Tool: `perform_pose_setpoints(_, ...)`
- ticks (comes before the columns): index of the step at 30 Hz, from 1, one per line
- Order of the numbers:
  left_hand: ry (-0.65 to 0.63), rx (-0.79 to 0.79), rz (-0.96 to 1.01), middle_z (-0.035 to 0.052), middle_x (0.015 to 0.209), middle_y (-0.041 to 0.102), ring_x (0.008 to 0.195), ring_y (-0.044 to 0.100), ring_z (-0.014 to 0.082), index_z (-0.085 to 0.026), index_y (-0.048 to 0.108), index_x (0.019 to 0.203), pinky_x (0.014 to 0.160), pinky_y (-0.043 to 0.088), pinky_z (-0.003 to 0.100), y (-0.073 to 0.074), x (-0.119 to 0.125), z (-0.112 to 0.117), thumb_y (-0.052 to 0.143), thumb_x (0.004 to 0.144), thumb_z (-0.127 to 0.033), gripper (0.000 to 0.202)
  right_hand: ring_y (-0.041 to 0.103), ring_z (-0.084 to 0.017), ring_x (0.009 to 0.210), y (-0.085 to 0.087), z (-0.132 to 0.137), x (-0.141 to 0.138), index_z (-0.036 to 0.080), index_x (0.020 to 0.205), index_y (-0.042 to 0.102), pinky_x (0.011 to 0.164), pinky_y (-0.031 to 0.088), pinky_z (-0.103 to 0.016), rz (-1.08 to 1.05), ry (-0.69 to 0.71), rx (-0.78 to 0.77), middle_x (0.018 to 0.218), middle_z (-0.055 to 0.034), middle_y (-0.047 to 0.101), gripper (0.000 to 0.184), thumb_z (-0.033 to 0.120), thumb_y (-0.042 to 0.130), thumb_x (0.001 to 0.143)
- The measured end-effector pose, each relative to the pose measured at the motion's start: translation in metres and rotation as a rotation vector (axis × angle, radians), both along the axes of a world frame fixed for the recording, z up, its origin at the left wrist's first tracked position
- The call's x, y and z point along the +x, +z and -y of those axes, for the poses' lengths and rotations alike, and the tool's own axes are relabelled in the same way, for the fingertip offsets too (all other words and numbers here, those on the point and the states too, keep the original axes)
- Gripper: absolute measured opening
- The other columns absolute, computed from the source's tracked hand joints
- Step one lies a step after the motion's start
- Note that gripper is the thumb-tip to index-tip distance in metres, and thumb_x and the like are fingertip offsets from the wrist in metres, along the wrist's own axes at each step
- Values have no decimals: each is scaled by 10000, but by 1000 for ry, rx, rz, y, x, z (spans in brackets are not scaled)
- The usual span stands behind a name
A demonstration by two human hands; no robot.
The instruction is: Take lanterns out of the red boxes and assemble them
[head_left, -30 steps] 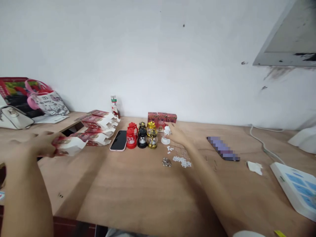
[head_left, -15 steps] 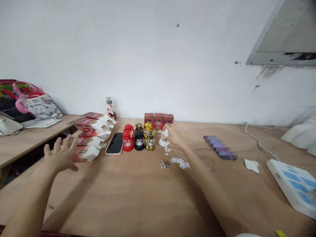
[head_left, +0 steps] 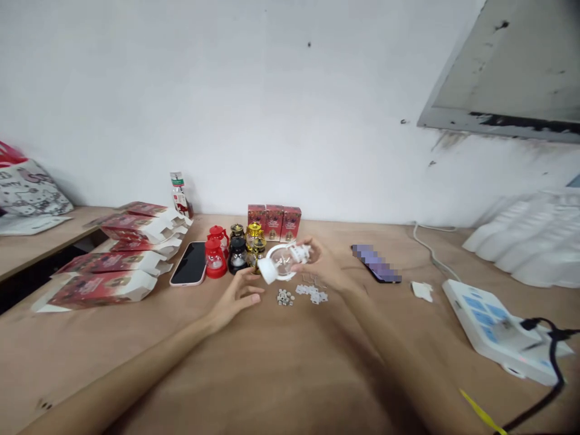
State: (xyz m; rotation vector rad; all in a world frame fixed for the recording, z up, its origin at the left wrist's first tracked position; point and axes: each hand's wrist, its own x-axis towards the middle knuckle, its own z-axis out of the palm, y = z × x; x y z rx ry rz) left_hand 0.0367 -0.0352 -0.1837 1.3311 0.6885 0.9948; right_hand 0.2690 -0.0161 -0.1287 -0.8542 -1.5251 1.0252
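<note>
1. The white lantern (head_left: 284, 261) is held to the right of the front black lantern (head_left: 238, 255); it is tilted well over, base toward that black lantern, top pointing away to the right.
2. Its base is broad, rounded and opaque white; its globe is clear and bulging, with a thin white frame looping around it; its top is white and stepped, narrowing toward the tip; blur hides finer detail, and what sits inside the globe I cannot tell.
3. The right hand (head_left: 316, 264), farther right of the black lantern, has its fingers gripping the white lantern by its top; the thumb lies along the near side, close to the globe.
4. The left hand (head_left: 235, 297) is in front of the black lantern; its fingers are parted and loosely curved, thumb standing apart; the fingertips are just beside the white base, though whether they touch it I cannot tell.
5. Two red lanterns (head_left: 215, 258) stand just left of the black lantern; gold lanterns (head_left: 254, 231) stand just right of it; three red boxes (head_left: 274, 225) are behind it, to the right; small metallic discs (head_left: 285, 297) lie in front of it, to the right.
</note>
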Motion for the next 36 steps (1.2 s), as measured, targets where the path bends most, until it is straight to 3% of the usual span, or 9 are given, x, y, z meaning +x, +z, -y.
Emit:
perform_pose_setpoints(3, 23, -95, 111, 111, 1003, 633, 838, 634, 241, -172, 501, 1129, 761, 493, 389, -5, 17, -8, 786, 597, -400, 645, 601, -157, 818, -36, 11, -28, 254, 961, 465, 725, 501, -300, -96, -61, 109, 954, -2, 587, 483, 359, 770, 602)
perform_pose_setpoints(7, 200, -90, 110, 91, 965, 655, 810, 609, 224, -141, 559, 1034, 687, 491, 323, -5, 18, -12, 787, 557, -429, 602, 556, -214, 1045, -64, 27, -50, 242, 1010, 502, 834, 502, -369, 196, -289, 426, 1128, -88, 520, 337, 388, 661, 751)
perform_pose_setpoints(9, 268, -33, 59, 62, 966, 652, 870, 594, 219, -152, 572, 976, 740, 482, 306, -5, 14, -12, 788, 557, -407, 536, 495, -242, 1155, -70, 33, -54, 232, 1049, 503, 913, 471, -415, 364, -400, 587, 1216, -126, 462, 349, 402, 637, 775)
perform_pose_setpoints(12, 270, 19, 4, 28, 903, 651, 876, 588, 201, -161, 563, 928, 789, 466, 291, -6, 10, -10, 784, 573, -379, 471, 461, -260, 1197, -73, 38, -56, 214, 1072, 497, 923, 474, -429, 519, -523, 747, 1256, -154, 426, 363, 391, 632, 785)
perform_pose_setpoints(18, 244, -37, 59, 31, 881, 647, 851, 598, 206, -152, 567, 875, 764, 503, 324, -8, 15, -6, 797, 542, -366, 457, 476, -243, 1137, -71, 42, -54, 213, 913, 533, 893, 471, -426, 566, -688, 987, 1103, -107, 489, 102, 152, 538, 830)
perform_pose_setpoints(24, 289, -150, 139, 77, 943, 660, 869, 632, 252, -140, 562, 902, 757, 535, 397, -1, 19, -3, 787, 534, -400, 503, 516, -178, 1005, -70, 38, -49, 209, 865, 508, 830, 456, -351, 379, -783, 824, 1011, -75, 504, 115, 146, 414, 885)
perform_pose_setpoints(28, 285, -149, 128, 75, 928, 666, 788, 644, 234, -141, 571, 918, 704, 539, 375, 0, 18, -3, 768, 542, -431, 515, 526, -166, 843, -72, 26, -44, 208, 805, 480, 742, 432, -317, 183, -861, 490, 849, -37, 526, 184, 279, 354, 919)
perform_pose_setpoints(32, 237, -71, 48, 53, 859, 655, 723, 611, 186, -142, 592, 888, 636, 517, 302, -5, 15, -5, 748, 576, -458, 470, 490, -157, 670, -76, 18, -39, 213, 733, 472, 653, 387, -289, 138, -695, 157, 690, 5, 528, 298, 444, 369, 891)
perform_pose_setpoints(36, 179, -32, -12, 54, 804, 656, 669, 614, 174, -138, 567, 906, 602, 494, 282, -4, 14, -4, 730, 606, -492, 492, 454, -150, 606, -77, 20, -39, 227, 664, 428, 611, 342, -281, 127, -582, 73, 613, 27, 487, 390, 548, 345, 868)
